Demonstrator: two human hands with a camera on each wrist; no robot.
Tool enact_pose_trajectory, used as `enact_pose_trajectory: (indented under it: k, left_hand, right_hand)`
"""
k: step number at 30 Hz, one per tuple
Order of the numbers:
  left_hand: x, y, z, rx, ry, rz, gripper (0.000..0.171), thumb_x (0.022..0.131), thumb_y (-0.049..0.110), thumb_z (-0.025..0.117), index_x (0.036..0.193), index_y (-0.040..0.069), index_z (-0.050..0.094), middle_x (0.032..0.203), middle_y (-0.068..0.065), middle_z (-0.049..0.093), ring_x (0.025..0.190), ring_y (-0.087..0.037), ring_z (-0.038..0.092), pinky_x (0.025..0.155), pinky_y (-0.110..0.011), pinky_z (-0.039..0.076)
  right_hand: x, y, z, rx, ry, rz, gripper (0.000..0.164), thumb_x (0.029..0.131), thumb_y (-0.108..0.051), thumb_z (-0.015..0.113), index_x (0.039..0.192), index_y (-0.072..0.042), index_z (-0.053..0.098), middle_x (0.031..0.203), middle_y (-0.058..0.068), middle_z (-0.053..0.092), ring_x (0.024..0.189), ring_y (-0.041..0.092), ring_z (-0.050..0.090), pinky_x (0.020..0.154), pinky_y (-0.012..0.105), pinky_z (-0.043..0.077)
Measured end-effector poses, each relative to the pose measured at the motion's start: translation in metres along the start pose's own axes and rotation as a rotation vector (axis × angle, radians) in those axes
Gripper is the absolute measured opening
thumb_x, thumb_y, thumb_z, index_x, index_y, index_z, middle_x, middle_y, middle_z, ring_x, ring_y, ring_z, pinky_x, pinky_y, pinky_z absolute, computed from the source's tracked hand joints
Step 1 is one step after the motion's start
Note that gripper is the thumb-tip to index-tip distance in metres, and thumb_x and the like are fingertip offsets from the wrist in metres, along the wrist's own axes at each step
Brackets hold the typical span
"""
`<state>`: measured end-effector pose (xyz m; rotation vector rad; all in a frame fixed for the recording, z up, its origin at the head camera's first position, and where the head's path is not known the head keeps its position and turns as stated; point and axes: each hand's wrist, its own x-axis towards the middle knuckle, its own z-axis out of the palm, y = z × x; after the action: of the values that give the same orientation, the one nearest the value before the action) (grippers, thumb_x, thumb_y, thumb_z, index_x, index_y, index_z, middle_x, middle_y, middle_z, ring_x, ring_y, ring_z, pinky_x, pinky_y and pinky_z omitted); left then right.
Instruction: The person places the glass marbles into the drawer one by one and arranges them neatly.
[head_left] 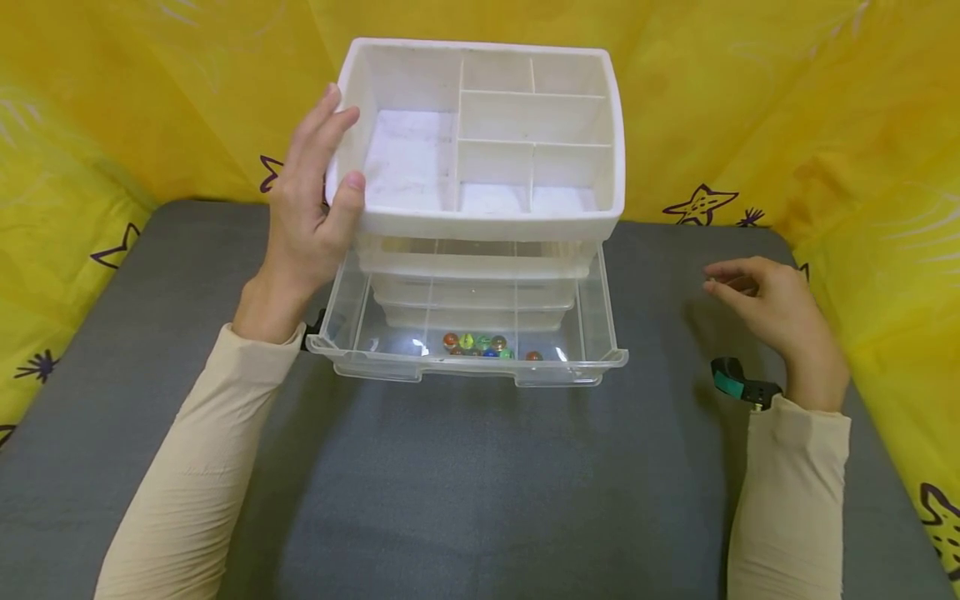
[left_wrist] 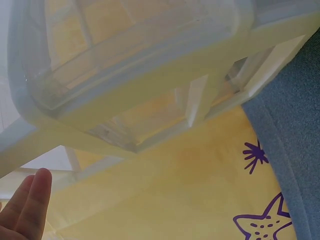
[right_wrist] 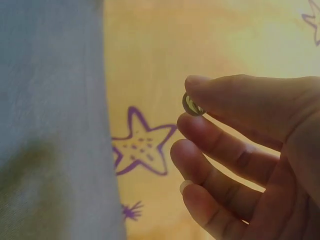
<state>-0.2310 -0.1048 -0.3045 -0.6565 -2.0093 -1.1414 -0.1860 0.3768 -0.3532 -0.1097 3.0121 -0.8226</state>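
A white drawer organizer with a divided top tray stands at the back of the table. My left hand rests against the top's left side, fingers fairly straight, thumb over the front corner. In the left wrist view its fingertips show beside the white frame. Below the top, a clear drawer is pulled out, with several coloured marbles lying along its front. Off to the right, my right hand is raised over the table, pinching a marble between thumb and forefinger.
A dark grey cloth covers the table. Yellow fabric printed with starfish hangs behind and at both sides. A black wrist strap with a green part is on the right wrist.
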Motion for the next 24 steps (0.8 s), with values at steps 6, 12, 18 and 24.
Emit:
enact_pose_trajectory:
  k: [6, 12, 18, 24]
  left_hand:
    - [0.000, -0.001, 0.000, -0.001, -0.003, -0.001, 0.060, 0.085, 0.028, 0.048, 0.132, -0.007, 0.056, 0.148, -0.022, 0.048, 0.144, -0.026, 0.040, 0.119, -0.032, 0.030]
    - [0.000, -0.002, 0.000, 0.003, 0.001, -0.009, 0.060, 0.085, 0.028, 0.048, 0.133, -0.007, 0.056, 0.149, -0.021, 0.048, 0.144, -0.024, 0.040, 0.118, -0.031, 0.031]
    - [-0.001, -0.002, 0.000, 0.003, 0.000, -0.009, 0.059, 0.085, 0.028, 0.048, 0.133, -0.006, 0.056, 0.149, -0.021, 0.048, 0.144, -0.024, 0.041, 0.118, -0.031, 0.032]
    - [-0.001, -0.003, 0.000, 0.001, -0.002, -0.006, 0.060, 0.085, 0.028, 0.048, 0.133, -0.006, 0.056, 0.149, -0.021, 0.048, 0.144, -0.025, 0.041, 0.118, -0.032, 0.032]
  right_hand:
    - [-0.006, -0.013, -0.002, 0.021, 0.067, -0.056, 0.035, 0.095, -0.027, 0.064, 0.122, -0.005, 0.068, 0.112, 0.010, 0.069, 0.073, -0.020, 0.046, 0.063, 0.007, 0.039]
    - [-0.008, -0.026, -0.004, 0.037, 0.130, -0.116, 0.029, 0.092, -0.020, 0.069, 0.117, -0.005, 0.071, 0.100, -0.011, 0.067, 0.072, -0.019, 0.048, 0.065, 0.004, 0.038]
    - [-0.013, -0.042, -0.004, 0.045, 0.200, -0.178, 0.025, 0.089, -0.016, 0.072, 0.112, -0.006, 0.073, 0.093, -0.030, 0.058, 0.074, -0.016, 0.050, 0.069, 0.002, 0.038]
    - [-0.019, -0.054, -0.006, 0.046, 0.267, -0.246, 0.023, 0.088, -0.012, 0.073, 0.109, -0.004, 0.074, 0.091, -0.040, 0.051, 0.077, -0.016, 0.049, 0.072, 0.001, 0.037]
